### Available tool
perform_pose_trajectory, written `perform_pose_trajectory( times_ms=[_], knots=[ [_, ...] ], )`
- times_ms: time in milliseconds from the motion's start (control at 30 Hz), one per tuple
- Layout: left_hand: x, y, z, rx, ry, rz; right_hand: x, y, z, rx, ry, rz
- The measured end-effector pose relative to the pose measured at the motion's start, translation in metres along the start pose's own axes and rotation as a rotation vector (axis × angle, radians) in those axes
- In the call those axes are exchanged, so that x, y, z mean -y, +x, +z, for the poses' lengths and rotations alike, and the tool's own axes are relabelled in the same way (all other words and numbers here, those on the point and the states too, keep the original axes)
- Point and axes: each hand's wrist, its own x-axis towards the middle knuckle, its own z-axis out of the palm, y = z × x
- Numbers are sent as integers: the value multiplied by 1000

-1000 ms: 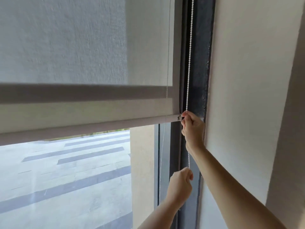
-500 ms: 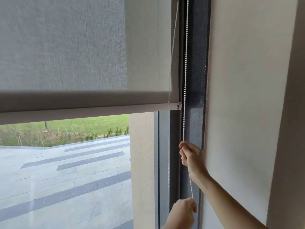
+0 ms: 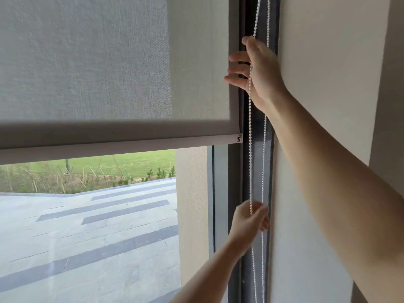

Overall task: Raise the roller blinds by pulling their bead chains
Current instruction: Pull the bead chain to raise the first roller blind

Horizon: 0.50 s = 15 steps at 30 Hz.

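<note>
A grey fabric roller blind (image 3: 98, 62) covers the upper window, its bottom bar (image 3: 120, 147) hanging at mid height. The white bead chain (image 3: 250, 162) hangs in two strands along the dark window frame (image 3: 258, 171), right of the blind. My left hand (image 3: 249, 219) is low, pinched shut on the left strand. My right hand (image 3: 255, 71) is high up beside the blind's edge, fingers spread apart. The left strand runs across its palm without being clasped. The right strand (image 3: 264, 149) passes behind my right wrist.
A beige wall (image 3: 328, 62) stands close on the right of the frame. Through the glass below the blind lie a paved terrace (image 3: 87, 237) and grass. A beige outer pillar (image 3: 190, 215) stands behind the pane.
The blind's bottom bar has risen, baring more window. My right hand let go of the chain and moved from low to high, fingers opened. My left hand keeps its grip lower down.
</note>
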Motion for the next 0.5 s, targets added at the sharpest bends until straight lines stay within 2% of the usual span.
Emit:
perform_pose_trajectory(
  times_ms=[100,200,367,500],
  knots=[
    [-38,22,3,-134,-40,182,10,10,4,-124,53,22],
    [-44,19,12,-179,-13,304,11,12,-1,-229,38,10],
    [-32,12,23,-329,126,296,11,3,-11,-344,6,-22],
    [-31,16,27,-322,256,305,15,-1,-12,-333,-7,-41]
  ],
)
